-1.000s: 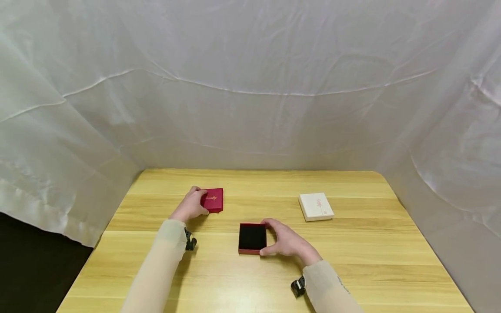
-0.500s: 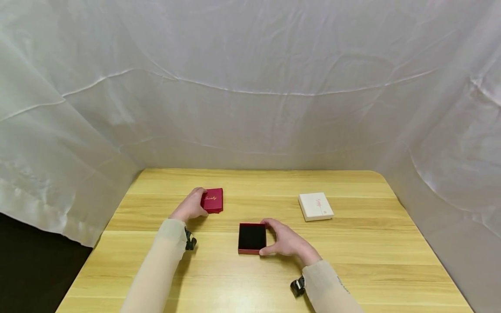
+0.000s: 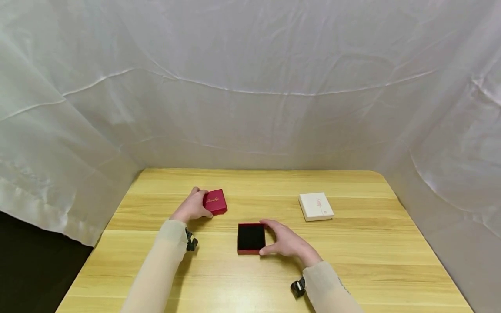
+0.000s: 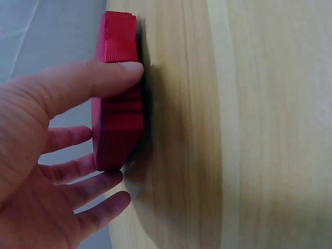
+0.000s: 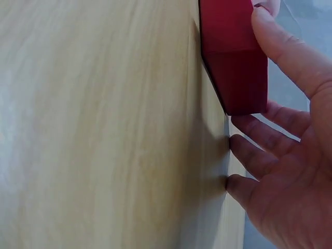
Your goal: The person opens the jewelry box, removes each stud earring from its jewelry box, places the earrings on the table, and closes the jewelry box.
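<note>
A red lid (image 3: 215, 202) with gold script lies at the left of the wooden table (image 3: 364, 261). My left hand (image 3: 201, 203) grips it by its left side, and it is turned slightly. In the left wrist view the thumb (image 4: 98, 80) lies across the lid (image 4: 118, 122) and the fingers curl beneath its edge. Nearer me sits an open red box base (image 3: 251, 238) with a black lining. My right hand (image 3: 267, 237) holds its right side between thumb and fingers. The right wrist view shows the base (image 5: 233, 52) standing on the table with the thumb (image 5: 282, 49) on its wall.
A closed white box (image 3: 316, 206) lies at the right of the table, apart from both hands. White sheeting (image 3: 250, 87) hangs round the back and both sides. The table's left edge drops to a dark floor (image 3: 31, 269).
The red lid has turned a little and shifted slightly right in my left hand. The right hand and the box base have barely moved.
</note>
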`<action>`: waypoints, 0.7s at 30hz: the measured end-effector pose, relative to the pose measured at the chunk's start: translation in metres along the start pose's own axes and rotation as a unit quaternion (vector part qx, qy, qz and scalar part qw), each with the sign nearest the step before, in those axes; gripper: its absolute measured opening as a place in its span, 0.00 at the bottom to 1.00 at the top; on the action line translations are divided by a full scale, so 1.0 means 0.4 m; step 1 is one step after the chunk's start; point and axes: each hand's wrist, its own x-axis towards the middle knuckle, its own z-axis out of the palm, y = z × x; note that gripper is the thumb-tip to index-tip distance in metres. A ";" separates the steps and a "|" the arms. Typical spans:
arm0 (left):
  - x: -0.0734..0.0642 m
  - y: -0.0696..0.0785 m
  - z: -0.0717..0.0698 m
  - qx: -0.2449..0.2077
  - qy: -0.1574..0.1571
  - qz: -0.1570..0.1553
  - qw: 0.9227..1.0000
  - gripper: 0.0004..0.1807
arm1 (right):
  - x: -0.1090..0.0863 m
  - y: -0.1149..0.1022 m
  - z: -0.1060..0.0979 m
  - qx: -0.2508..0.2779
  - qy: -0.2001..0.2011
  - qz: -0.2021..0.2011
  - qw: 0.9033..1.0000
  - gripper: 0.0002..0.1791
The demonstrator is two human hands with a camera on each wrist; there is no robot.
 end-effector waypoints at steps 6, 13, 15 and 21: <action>-0.010 0.013 -0.004 0.000 0.012 0.019 1.000 0.47 | -0.005 -0.002 -0.002 0.003 0.001 0.003 1.000 0.53; -0.034 0.047 -0.013 -0.007 0.021 0.044 0.999 0.48 | -0.007 -0.010 -0.006 0.025 0.003 0.017 1.000 0.50; -0.043 0.060 -0.016 -0.007 0.024 0.053 0.998 0.49 | -0.006 -0.011 -0.006 0.029 0.006 0.017 0.999 0.49; -0.072 0.102 -0.021 -0.003 0.031 0.078 0.996 0.48 | -0.004 -0.021 -0.012 0.032 0.019 0.012 0.999 0.48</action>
